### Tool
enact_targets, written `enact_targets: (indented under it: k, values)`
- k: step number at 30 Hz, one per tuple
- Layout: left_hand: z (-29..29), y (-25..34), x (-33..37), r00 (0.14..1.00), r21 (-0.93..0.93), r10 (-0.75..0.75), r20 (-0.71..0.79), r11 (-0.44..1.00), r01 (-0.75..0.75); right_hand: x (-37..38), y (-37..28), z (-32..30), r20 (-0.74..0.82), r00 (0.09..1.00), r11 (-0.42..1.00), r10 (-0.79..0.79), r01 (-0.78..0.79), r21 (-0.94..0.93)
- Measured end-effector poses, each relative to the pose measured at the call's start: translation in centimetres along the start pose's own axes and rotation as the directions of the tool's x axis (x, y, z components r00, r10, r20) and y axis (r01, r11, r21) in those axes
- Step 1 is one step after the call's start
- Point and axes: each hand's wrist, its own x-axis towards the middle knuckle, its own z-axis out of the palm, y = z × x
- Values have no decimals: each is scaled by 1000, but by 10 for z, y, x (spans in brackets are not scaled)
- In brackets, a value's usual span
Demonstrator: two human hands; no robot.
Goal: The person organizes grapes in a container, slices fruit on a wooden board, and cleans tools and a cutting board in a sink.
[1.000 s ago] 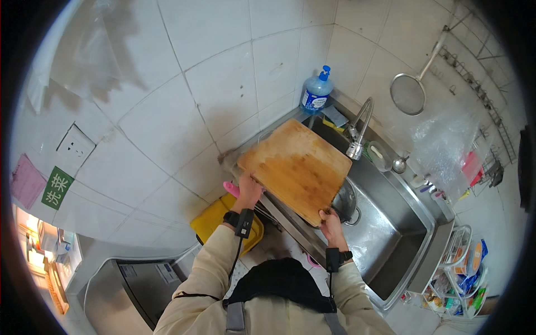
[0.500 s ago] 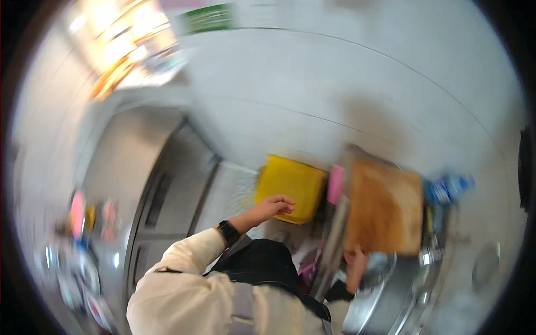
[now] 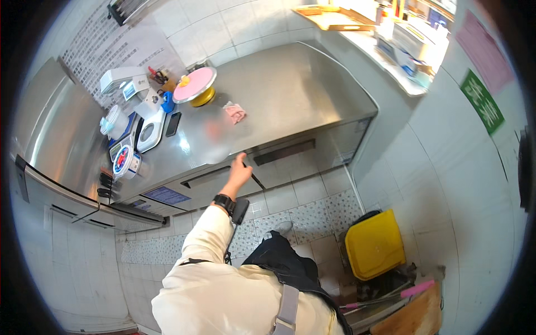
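My left hand (image 3: 239,172), with a black watch on its wrist, reaches toward the front edge of the steel counter (image 3: 296,84). Its fingers are partly stretched out and nothing shows in them. Beyond it on the counter lie a crumpled pink cloth (image 3: 235,113) and a black phone (image 3: 173,124). A cake turntable with a pink top (image 3: 195,85) and yellow base stands farther back. Just past the wrist is a flat black rectangular object (image 3: 240,211); its kind I cannot make out. My right hand is out of view.
Kitchen scales (image 3: 151,131) and a white lidded tub (image 3: 127,162) crowd the counter's left end. A yellow bin lid (image 3: 375,245) is at right, above a wooden cutting board (image 3: 410,315) and a pink-handled tool (image 3: 417,288). Drawer fronts (image 3: 285,152) run below the counter.
My view has swung left from the cutting board to the steel counter. My left hand has moved from over the yellow bin to the counter's edge. My right hand has left the view.
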Motion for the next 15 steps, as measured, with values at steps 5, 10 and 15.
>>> enact_targets:
  k: [5, 10, 15]
  values:
    - [-56, -57, 115, 951, 170, 244, -188, 962, -213, -52, -76, -3, -50, 944, 936, -326, 315, -154]
    - [-69, -91, 181, 807, 806, 565, -171, 552, -216, -107, -142, 0, -37, 796, 756, -604, 558, -341]
    - [-43, -79, 217, 938, 579, 305, 164, 740, -342, -129, -178, 1, 201, 867, 883, -456, 468, -17]
